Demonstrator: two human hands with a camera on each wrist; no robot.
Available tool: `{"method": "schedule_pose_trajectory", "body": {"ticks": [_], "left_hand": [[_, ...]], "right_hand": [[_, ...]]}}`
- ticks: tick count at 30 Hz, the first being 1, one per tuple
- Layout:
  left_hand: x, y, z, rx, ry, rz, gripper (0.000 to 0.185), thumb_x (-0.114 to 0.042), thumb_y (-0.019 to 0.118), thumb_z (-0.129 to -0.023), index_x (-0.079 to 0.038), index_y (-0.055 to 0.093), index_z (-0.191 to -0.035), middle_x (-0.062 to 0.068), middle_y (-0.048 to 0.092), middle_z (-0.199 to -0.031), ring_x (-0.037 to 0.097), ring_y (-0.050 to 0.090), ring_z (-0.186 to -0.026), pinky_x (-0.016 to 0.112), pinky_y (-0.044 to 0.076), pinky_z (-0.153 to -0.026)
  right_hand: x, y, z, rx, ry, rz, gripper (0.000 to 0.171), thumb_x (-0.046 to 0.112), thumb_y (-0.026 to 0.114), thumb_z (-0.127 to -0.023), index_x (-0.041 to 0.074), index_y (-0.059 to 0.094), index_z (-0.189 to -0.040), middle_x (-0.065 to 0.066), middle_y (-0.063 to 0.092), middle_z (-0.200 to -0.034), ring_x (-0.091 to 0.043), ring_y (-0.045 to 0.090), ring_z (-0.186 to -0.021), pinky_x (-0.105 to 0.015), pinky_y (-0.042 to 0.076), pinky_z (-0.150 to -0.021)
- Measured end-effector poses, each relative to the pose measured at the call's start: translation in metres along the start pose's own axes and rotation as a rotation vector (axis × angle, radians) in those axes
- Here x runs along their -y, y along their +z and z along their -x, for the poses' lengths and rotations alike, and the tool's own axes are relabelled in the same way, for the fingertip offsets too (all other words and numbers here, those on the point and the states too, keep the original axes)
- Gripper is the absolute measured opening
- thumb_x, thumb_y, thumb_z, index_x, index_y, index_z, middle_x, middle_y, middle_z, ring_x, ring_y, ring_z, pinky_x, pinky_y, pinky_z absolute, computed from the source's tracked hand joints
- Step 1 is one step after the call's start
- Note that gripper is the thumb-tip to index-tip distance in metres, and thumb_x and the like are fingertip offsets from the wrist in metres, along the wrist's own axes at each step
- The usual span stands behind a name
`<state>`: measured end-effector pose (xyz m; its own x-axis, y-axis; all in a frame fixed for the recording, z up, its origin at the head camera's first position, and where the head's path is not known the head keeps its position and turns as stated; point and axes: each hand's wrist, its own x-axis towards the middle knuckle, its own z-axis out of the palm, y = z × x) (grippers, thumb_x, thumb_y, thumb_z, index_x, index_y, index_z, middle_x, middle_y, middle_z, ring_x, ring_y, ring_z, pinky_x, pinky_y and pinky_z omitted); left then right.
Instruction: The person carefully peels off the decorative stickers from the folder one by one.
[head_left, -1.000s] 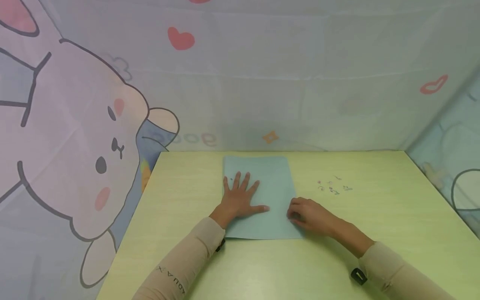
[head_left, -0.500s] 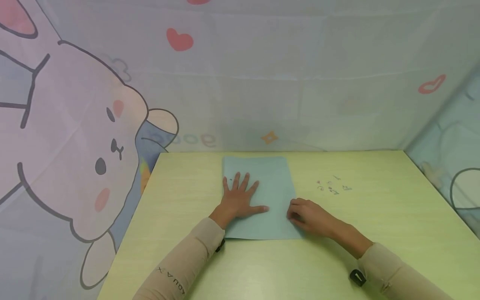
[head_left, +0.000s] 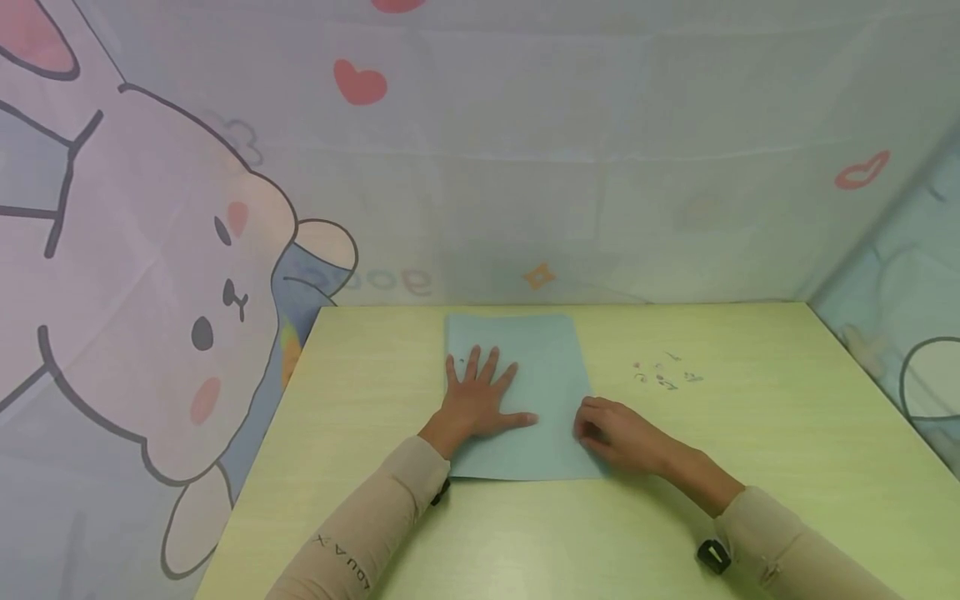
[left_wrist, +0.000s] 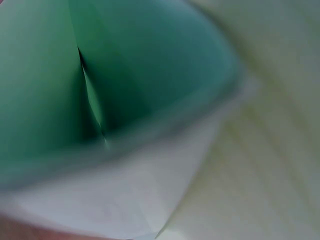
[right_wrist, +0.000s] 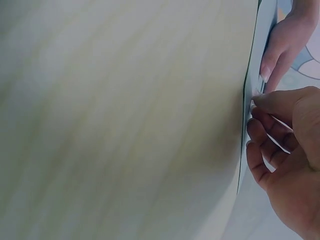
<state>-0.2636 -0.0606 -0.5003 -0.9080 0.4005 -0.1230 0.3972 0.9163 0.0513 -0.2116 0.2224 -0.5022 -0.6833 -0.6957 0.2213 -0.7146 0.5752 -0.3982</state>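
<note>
A pale blue-green folded sheet of paper (head_left: pixel 551 350) lies flat on the table, its long side pointing away from me. My left hand (head_left: pixel 476 402) rests on its left half with straight, spread fingers. At its right edge my right hand (head_left: pixel 617 429) has curled fingers. The right wrist view shows that hand's thumb (right_wrist: pixel 272 104) and finger ends drawn together right at the edge of the paper (right_wrist: pixel 248 85), pinching there; the index finger is mostly hidden. In the left wrist view the paper (left_wrist: pixel 150 65) shows a green, layered inside with a narrow slit.
Several tiny coloured bits (head_left: pixel 663 379) lie scattered on the yellow-green table (head_left: pixel 750 433) right of the paper. A dark speck (head_left: pixel 461 361) sits near the paper's left edge. Printed cloth (head_left: pixel 510 167) hangs at the table's back and sides. A black wrist device (head_left: pixel 713 556) hangs below the right sleeve.
</note>
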Motion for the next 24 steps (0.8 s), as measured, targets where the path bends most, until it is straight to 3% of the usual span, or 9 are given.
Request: {"method": "schedule_pose_trajectory", "body": {"ticks": [11,16,24], "left_hand": [[0.0,-0.002,0.001,0.0,-0.001,-0.003,0.104,-0.091,0.044,-0.089,-0.032,0.022,-0.171,0.009,0.006,-0.179,0.04,-0.002,-0.163,0.074,-0.001,-0.122],[0.0,-0.001,0.0,0.005,-0.002,0.003,0.103,-0.09,0.046,-0.09,-0.031,0.022,-0.171,0.009,0.006,-0.179,0.04,-0.002,-0.163,0.074,-0.001,-0.121],[0.0,-0.002,0.002,0.007,0.005,0.017,0.103,-0.09,0.046,-0.09,-0.031,0.023,-0.171,0.009,0.006,-0.179,0.04,-0.002,-0.163,0.074,-0.002,-0.121]], "right_hand": [[-0.002,-0.005,0.004,-0.035,0.014,-0.141,0.018,-0.003,0.074,-0.094,0.014,0.067,-0.097,0.009,0.063,-0.091,-0.007,0.057,-0.084,-0.029,0.053,-0.075],[-0.006,-0.01,0.006,-0.03,0.103,-0.224,0.017,-0.002,0.071,-0.098,0.015,0.068,-0.098,0.008,0.067,-0.091,-0.008,0.062,-0.084,-0.029,0.055,-0.076],[-0.019,-0.023,0.012,-0.087,0.236,-0.246,0.009,0.005,0.073,-0.099,0.014,0.07,-0.097,0.006,0.071,-0.092,-0.009,0.066,-0.087,-0.03,0.056,-0.078]]}}
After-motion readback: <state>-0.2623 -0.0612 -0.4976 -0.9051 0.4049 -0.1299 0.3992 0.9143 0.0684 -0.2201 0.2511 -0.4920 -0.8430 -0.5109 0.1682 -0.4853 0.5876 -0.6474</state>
